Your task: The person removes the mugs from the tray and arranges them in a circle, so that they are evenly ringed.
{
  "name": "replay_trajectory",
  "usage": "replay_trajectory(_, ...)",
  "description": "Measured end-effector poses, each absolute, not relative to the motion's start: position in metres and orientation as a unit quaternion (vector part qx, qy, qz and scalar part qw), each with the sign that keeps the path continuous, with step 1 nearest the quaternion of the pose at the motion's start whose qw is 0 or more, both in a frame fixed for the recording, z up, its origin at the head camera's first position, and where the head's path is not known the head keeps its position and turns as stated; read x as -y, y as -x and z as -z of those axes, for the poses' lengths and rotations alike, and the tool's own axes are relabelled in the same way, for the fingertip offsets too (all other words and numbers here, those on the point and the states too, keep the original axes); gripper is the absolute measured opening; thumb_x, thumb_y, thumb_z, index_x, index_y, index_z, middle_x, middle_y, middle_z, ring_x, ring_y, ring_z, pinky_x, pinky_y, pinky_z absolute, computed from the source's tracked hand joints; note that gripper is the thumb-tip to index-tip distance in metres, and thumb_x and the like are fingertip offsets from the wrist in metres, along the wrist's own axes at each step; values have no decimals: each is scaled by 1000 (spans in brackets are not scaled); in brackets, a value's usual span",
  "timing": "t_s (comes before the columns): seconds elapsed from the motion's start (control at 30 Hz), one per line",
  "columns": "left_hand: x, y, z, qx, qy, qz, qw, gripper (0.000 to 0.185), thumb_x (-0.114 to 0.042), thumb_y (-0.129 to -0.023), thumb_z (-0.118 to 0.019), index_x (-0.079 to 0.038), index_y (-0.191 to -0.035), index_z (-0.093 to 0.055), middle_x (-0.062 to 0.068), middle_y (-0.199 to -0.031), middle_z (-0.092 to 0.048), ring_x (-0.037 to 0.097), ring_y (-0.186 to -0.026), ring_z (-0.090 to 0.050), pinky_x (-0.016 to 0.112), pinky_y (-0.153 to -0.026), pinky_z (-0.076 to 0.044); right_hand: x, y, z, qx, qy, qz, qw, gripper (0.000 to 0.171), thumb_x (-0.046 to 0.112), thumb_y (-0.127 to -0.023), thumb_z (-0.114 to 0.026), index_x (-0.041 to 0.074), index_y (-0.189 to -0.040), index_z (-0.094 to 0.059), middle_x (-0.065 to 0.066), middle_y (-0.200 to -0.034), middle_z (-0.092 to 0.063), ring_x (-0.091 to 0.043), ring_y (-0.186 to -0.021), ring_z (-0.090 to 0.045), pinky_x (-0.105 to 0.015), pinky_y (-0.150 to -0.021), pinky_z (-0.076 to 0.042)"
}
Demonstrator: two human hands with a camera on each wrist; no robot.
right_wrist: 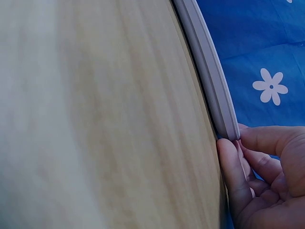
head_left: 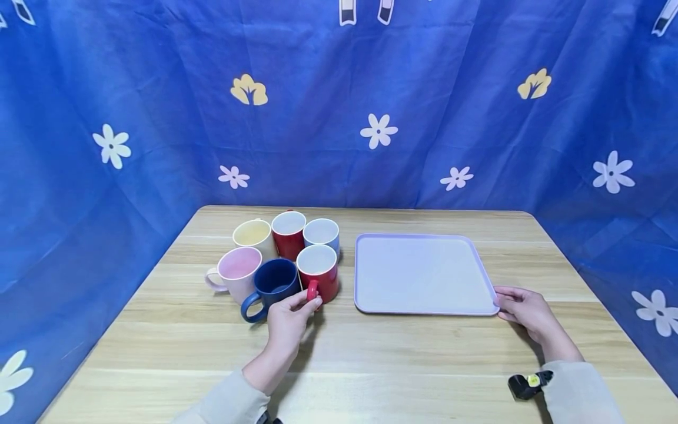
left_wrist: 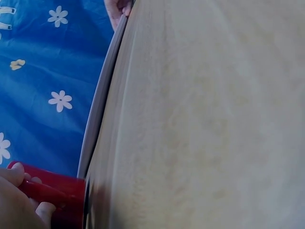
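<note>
Several mugs stand clustered on the wooden table (head_left: pixel 371 353), left of a lilac tray (head_left: pixel 424 274). My left hand (head_left: pixel 288 321) pinches the handle of the nearest red mug (head_left: pixel 319 272); the left wrist view shows the fingers (left_wrist: pixel 19 195) curled round that red mug's handle (left_wrist: pixel 52 193). Beside it stand a dark blue mug (head_left: pixel 272 285), a pink mug (head_left: pixel 238 270), a cream mug (head_left: pixel 253 235), a second red mug (head_left: pixel 288 231) and a light blue mug (head_left: pixel 321 233). My right hand (head_left: pixel 521 312) grips the tray's near right corner, thumb and fingers (right_wrist: pixel 267 162) on the tray rim (right_wrist: pixel 214 90).
A blue cloth with flower prints (head_left: pixel 371 129) hangs behind and to both sides of the table. The tray holds nothing. A small black and yellow device (head_left: pixel 529 384) sits at my right wrist. Bare tabletop stretches along the near edge.
</note>
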State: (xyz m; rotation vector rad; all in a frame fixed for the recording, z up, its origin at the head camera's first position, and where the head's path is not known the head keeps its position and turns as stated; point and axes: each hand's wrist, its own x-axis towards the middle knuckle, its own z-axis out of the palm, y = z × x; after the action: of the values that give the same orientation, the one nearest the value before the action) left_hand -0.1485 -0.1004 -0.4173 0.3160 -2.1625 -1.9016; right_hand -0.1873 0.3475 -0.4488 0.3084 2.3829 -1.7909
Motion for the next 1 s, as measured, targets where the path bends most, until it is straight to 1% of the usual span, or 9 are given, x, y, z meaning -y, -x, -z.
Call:
replay_trajectory(0.17, 101, 150, 420, 742, -104, 649, 131, 25, 0, -79, -75, 9, -101, -70, 18, -86, -70, 4, -64, -60, 15, -59, -48, -348, 187, 450, -792, -103, 598, 72, 50, 6, -91, -62, -17, -131, -43, 3, -94, -66, -2, -79, -62, -25, -69, -55)
replay_trajectory(0.37, 100, 150, 422, 743, -99, 647, 138, 21, 4, -79, -73, 10, -98, -70, 19, -86, -70, 9, -67, -64, 16, -62, -51, -349, 187, 451, -791, -100, 600, 70, 51, 7, -91, -62, -17, -131, -43, 4, -93, -66, -2, -79, -62, -25, -70, -55)
replay_trajectory(0.5, 101, 150, 422, 736, -95, 656, 135, 21, 6, -79, -73, 12, -98, -69, 20, -87, -70, 8, -69, -66, 16, -65, -52, -349, 188, 452, -790, -97, 602, 68, 51, 7, -91, -62, -17, -131, -43, 4, -93, -66, -2, -79, -62, -25, -70, -55)
replay_trajectory(0.6, 101, 149, 422, 732, -97, 661, 131, 22, 5, -78, -73, 11, -99, -69, 20, -89, -70, 6, -69, -65, 16, -66, -52, -349, 188, 453, -789, -97, 603, 67, 51, 7, -91, -62, -18, -131, -43, 4, -93, -66, -2, -79, -62, -25, -69, -55)
replay_trajectory(0.73, 100, 146, 422, 729, -87, 667, 126, 27, 5, -79, -73, 11, -104, -67, 22, -97, -69, 8, -76, -65, 16, -69, -51, -349, 188, 453, -789, -97, 603, 66, 51, 8, -91, -62, -18, -131, -42, 4, -93, -66, -2, -79, -62, -25, -69, -55)
replay_trajectory(0.83, 98, 142, 420, 728, -66, 671, 125, 33, 6, -80, -71, 12, -111, -63, 25, -104, -66, 18, -89, -66, 19, -77, -51, -350, 189, 453, -789, -97, 604, 66, 51, 7, -91, -62, -18, -131, -42, 4, -93, -66, -2, -79, -62, -25, -69, -55)
replay_trajectory(0.9, 97, 138, 418, 731, -51, 669, 124, 41, 5, -81, -70, 13, -119, -57, 27, -110, -62, 26, -96, -64, 25, -85, -50, -350, 189, 454, -789, -98, 603, 66, 51, 6, -91, -62, -18, -131, -42, 4, -93, -66, -2, -79, -62, -25, -69, -55)
replay_trajectory(0.97, 97, 136, 415, 739, -45, 662, 118, 49, 4, -82, -70, 11, -127, -51, 27, -117, -58, 34, -106, -59, 32, -93, -46, -350, 190, 454, -789, -99, 603, 66, 51, 6, -90, -62, -17, -131, -43, 3, -94, -66, -2, -79, -62, -25, -69, -55)
replay_trajectory(1.0, 97, 134, 414, 743, -41, 659, 114, 54, 3, -83, -70, 10, -131, -48, 26, -121, -56, 35, -110, -56, 35, -96, -43, -350, 189, 454, -788, -99, 604, 66, 51, 6, -90, -62, -17, -131, -43, 3, -94, -66, -2, -79, -62, -25, -69, -55)
